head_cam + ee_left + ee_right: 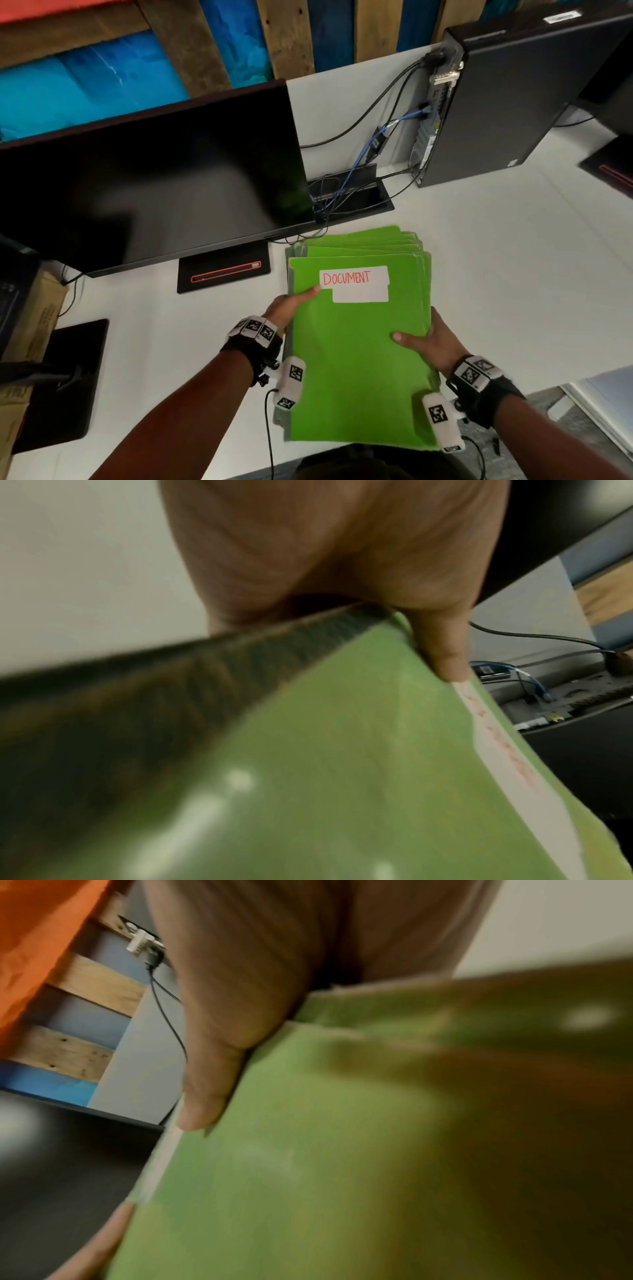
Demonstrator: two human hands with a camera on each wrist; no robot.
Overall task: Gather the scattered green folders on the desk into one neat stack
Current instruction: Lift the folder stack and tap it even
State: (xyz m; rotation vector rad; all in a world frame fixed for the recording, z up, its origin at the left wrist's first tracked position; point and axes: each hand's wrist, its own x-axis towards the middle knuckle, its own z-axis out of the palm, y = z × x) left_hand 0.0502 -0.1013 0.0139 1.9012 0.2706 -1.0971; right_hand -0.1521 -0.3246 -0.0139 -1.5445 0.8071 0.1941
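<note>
A stack of several green folders [356, 359] sits between my two hands over the white desk [507, 274], its far edges fanned out unevenly. The top folder carries a white label [356, 284] reading DOCUMENT in red. My left hand [291, 305] grips the stack's left edge, thumb on top beside the label; its other fingers are hidden underneath. My right hand [424, 339] grips the right edge, thumb lying across the top cover. In the left wrist view the thumb [441, 653] presses the green folders [342, 777]. The right wrist view shows my thumb [209, 1091] on the green cover [308, 1150].
A dark monitor [147, 192] and its base [222, 270] stand at the left. Cables [370, 150] run into a desk opening [352, 198] behind the stack. A black computer tower [513, 96] stands at the back right. A cardboard box [30, 325] sits far left.
</note>
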